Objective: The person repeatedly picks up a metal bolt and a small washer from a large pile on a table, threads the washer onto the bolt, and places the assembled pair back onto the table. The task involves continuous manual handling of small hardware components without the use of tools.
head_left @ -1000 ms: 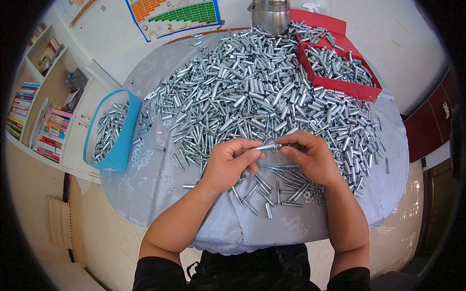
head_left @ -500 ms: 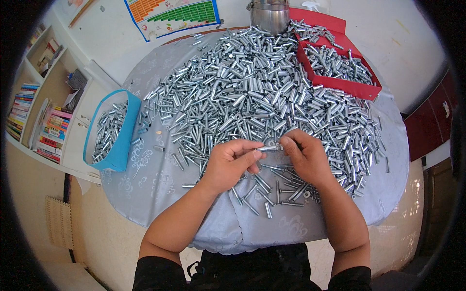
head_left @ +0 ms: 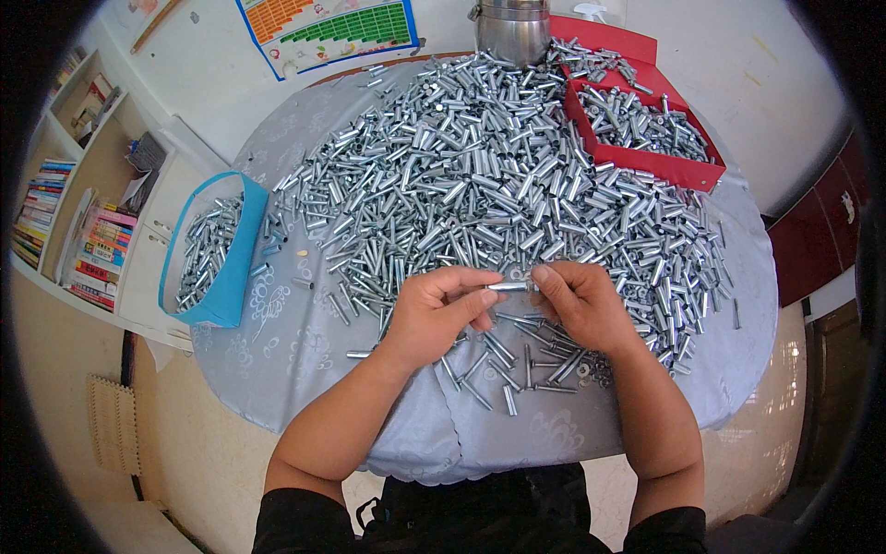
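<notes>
Hands meet over the near edge of a round table [head_left: 305, 360] with a grey cloth. Left hand [head_left: 441, 309] and right hand [head_left: 580, 305] each pinch one end of a short metal tube [head_left: 508, 287], held level between them. Heap of tubes [head_left: 498, 185] behind; blue bin [head_left: 231, 268] left, red tray [head_left: 646, 159] right.

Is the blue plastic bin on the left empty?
No, the blue plastic bin holds a batch of silver metal tubes.
</notes>
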